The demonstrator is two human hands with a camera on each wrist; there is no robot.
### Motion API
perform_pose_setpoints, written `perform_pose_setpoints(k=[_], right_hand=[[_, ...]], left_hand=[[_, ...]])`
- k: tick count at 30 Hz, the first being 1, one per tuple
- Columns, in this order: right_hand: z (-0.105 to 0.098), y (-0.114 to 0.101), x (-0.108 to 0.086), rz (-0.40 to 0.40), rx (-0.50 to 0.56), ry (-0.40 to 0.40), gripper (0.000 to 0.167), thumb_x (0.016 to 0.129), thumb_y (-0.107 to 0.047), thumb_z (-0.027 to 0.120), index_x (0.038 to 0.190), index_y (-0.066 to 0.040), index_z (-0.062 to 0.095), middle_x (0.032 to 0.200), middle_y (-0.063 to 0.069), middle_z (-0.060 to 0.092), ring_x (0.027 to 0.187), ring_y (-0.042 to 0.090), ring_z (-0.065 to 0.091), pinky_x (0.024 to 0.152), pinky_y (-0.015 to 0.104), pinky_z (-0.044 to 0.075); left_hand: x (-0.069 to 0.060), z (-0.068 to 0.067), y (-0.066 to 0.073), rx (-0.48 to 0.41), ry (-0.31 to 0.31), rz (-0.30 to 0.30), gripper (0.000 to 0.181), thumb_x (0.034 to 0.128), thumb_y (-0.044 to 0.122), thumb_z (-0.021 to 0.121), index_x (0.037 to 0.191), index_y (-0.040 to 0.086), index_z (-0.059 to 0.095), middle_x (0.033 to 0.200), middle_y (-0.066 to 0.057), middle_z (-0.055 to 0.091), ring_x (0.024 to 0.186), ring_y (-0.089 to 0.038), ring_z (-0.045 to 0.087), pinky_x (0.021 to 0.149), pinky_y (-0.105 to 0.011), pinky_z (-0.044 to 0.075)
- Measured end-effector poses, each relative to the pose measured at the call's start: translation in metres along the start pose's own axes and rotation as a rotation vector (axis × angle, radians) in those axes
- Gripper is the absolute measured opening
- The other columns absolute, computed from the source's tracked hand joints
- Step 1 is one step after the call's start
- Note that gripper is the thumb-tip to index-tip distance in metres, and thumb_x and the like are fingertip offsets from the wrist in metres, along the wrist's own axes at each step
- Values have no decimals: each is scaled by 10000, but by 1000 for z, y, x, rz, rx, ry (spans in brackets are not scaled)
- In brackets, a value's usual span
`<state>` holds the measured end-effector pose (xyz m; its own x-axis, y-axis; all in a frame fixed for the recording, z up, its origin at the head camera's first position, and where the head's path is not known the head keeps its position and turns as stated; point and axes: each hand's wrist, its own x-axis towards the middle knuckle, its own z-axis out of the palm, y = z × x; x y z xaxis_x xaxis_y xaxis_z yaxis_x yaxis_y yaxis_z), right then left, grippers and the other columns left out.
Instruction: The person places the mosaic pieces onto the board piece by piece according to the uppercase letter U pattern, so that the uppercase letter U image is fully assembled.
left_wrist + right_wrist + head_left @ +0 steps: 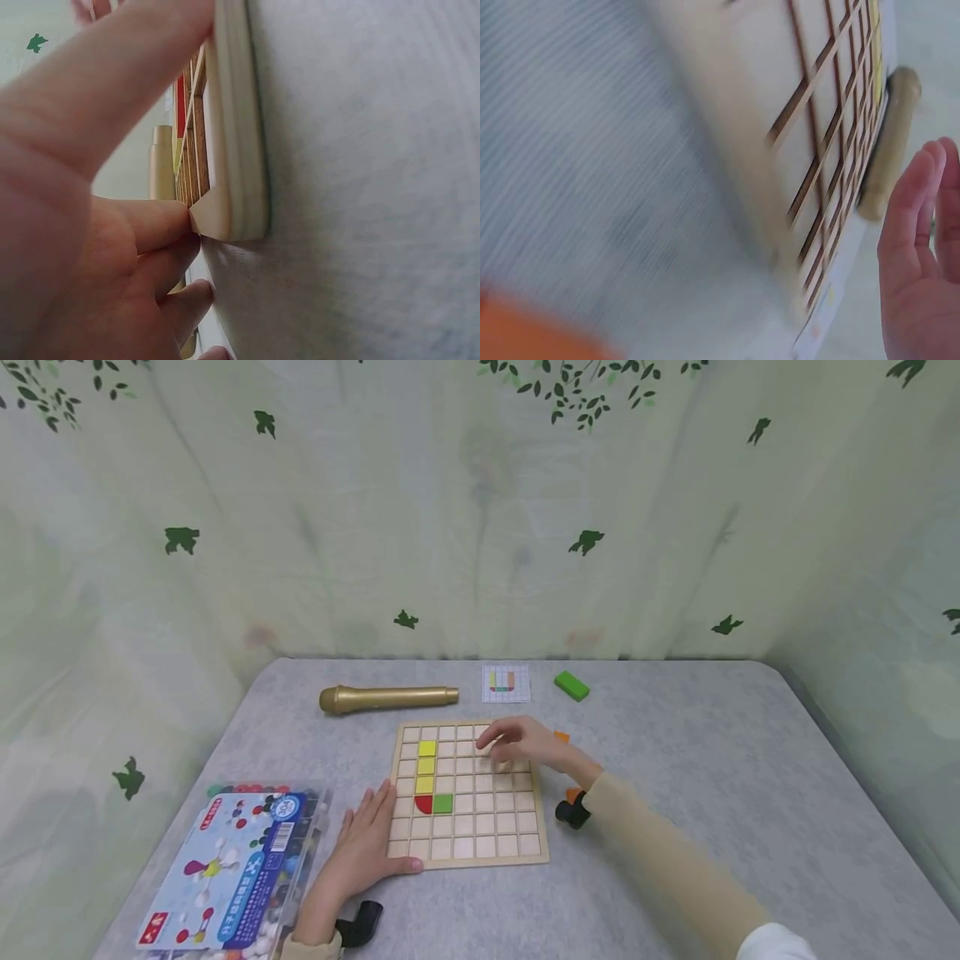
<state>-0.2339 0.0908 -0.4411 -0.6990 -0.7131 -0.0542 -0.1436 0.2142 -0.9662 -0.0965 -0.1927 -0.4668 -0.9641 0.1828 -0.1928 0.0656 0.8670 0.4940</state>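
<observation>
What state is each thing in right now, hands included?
Grid board: flat, partly filled
Left hand: touching board's left and near edges
Right hand: above board, fingers bent, nothing visibly held
Yellow squares: set in a column
Red piece: set at column's near end
Green square: set beside red piece
Pattern card: flat, face up
Gold microphone: lying down
Green block: lying loose
Orange pieces: loose, partly hidden
Labelled case: apparently closed

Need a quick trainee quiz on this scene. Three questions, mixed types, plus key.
1. How many yellow tiles show on the grid board?
2. True or false: the left hand is holding the gold microphone.
3. In the head view, which colour sits just right of the red tile? A) orange; B) green; C) blue.

Key: 1. Three. 2. False; it touches the grid board. 3. B, the green tile.
</observation>
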Motion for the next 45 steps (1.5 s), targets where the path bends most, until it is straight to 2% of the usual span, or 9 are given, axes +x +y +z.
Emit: perform_pose_setpoints(k=[8, 13, 18, 25, 29, 34, 45], right_hand=[[-43, 19, -47, 60, 35, 45, 263, 933, -102, 613, 1162, 28, 626, 1212, 217, 594, 1065, 300, 578, 917, 366, 486], [-58, 27, -73, 108, 22, 92, 271, 926, -131, 630, 1150, 21, 625, 1204, 216, 602, 1069, 283, 574, 905, 351, 484], [-68, 38, -92, 122, -1, 113, 257, 924, -126, 630, 1142, 11, 628, 1182, 216, 614, 1039, 288, 585, 868, 351, 493], [-71, 47, -111, 140, -13, 108, 272, 903, -70, 644, 1136, 65, 608, 1123, 218, 639, 998, 305, 622, 839, 292, 519], [-71, 50, -120, 148, -66, 96, 229, 877, -2, 638, 1095, 66, 622, 1057, 193, 650, 916, 280, 620, 789, 276, 528], [-69, 52, -128, 142, -152, 79, 197, 856, -2, 660, 1048, 37, 640, 993, 143, 654, 843, 248, 592, 735, 273, 523], [-62, 51, -133, 159, -307, 75, 177, 833, -43, 705, 1005, -58, 661, 949, 28, 638, 843, 208, 549, 706, 281, 493]], left_hand=[[-2, 0, -1, -7, 10, 13, 1237, 647, 568, 798, 1483, -86, 164, 1558, -232, 112, 1404, -461, 55, 1064, -670, 26], [-1, 0, -2, -12, 12, 9, 1241, 647, 575, 797, 1484, -87, 163, 1558, -235, 110, 1406, -459, 49, 1066, -666, 18], [-2, 2, -4, -9, 34, 34, 1237, 640, 573, 800, 1474, -104, 188, 1548, -258, 135, 1397, -476, 71, 1055, -682, 37], [-2, 1, -1, -26, 29, 25, 1231, 638, 548, 815, 1474, -103, 188, 1547, -254, 136, 1399, -472, 65, 1062, -673, 30], [-3, -1, 1, -20, 18, 17, 1231, 641, 548, 813, 1474, -102, 182, 1549, -248, 134, 1399, -471, 65, 1065, -669, 29], [-3, -1, 1, -11, 15, 19, 1234, 643, 555, 807, 1474, -104, 176, 1549, -248, 129, 1399, -470, 66, 1063, -672, 30], [-4, -1, 1, -17, 18, 29, 1236, 646, 558, 804, 1477, -99, 167, 1553, -242, 126, 1398, -474, 67, 1060, -676, 31]])
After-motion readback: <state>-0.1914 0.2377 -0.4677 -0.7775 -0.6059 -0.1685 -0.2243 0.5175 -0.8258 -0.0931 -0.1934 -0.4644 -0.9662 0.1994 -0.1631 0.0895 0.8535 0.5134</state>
